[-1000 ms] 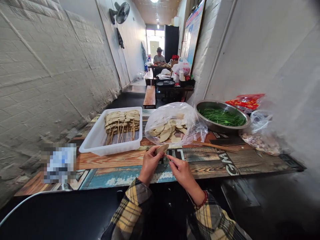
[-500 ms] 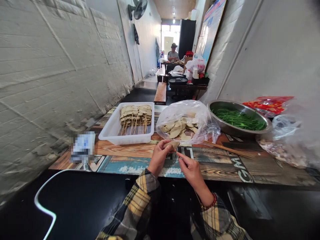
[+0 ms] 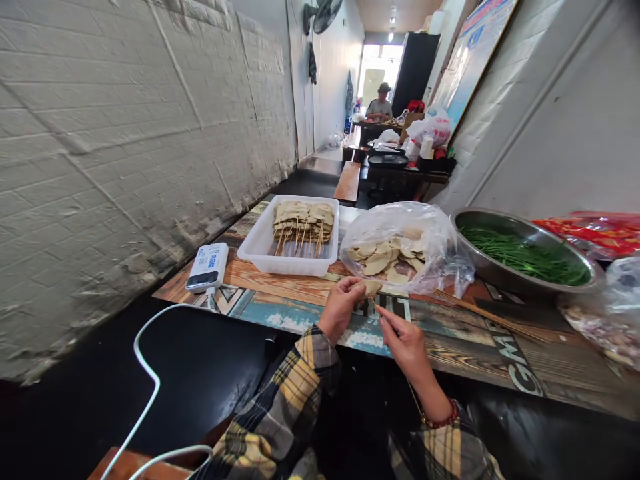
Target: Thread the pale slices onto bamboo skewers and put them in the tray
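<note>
My left hand (image 3: 343, 308) pinches a thin beige food slice (image 3: 373, 287) between thumb and fingers, just above the table edge. In my right hand (image 3: 404, 341) is a thin wooden skewer (image 3: 415, 400), its upper end at the slice; whether it has pierced through I cannot tell. Beyond my hands lies a clear plastic bag (image 3: 440, 233) with many loose beige slices (image 3: 380, 257) in its opening. A white plastic tray (image 3: 255, 250) to the left holds stacked skewered slices (image 3: 303, 220), sticks pointing toward me. Loose skewers (image 3: 487, 313) rest on the table right of the bag.
A steel bowl (image 3: 595, 273) of long green vegetables stands at the right, near red packaging (image 3: 595, 230) and another plastic bag (image 3: 623, 287). At the left sits a power bank (image 3: 207, 263) with a white cable (image 3: 157, 380). Another person (image 3: 380, 103) sits far back.
The camera has turned left, shifting the scene rightward and tilting it slightly. Both hands keep their hold on slice and skewer, with little visible movement between them.
</note>
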A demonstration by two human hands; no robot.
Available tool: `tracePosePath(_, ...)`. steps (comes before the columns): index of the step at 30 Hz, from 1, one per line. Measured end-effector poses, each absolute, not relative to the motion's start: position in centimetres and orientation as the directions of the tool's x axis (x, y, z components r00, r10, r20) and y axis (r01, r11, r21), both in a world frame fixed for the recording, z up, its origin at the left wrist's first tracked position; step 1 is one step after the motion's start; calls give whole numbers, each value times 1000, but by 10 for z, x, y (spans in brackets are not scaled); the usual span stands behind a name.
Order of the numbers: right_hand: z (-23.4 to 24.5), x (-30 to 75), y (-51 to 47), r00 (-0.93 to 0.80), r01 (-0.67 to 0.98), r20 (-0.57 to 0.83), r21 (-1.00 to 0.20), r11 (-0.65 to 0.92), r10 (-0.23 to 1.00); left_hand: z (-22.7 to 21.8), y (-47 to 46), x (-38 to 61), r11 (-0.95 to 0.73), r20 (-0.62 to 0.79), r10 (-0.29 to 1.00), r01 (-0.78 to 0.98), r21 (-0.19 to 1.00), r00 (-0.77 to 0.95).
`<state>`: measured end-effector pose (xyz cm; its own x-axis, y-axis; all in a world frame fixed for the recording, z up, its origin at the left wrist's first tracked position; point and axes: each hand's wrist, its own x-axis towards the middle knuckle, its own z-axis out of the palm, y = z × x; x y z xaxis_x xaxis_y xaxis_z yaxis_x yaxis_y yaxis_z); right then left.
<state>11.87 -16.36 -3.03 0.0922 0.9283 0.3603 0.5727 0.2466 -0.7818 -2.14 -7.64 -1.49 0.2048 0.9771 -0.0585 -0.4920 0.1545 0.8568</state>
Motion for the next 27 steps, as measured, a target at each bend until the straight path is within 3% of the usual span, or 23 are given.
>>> tracePosePath(27, -30, 124, -164, 40, 488, 281, -843, 227, 959, -13, -76, -25, 214, -77, 957, -499, 840, 281)
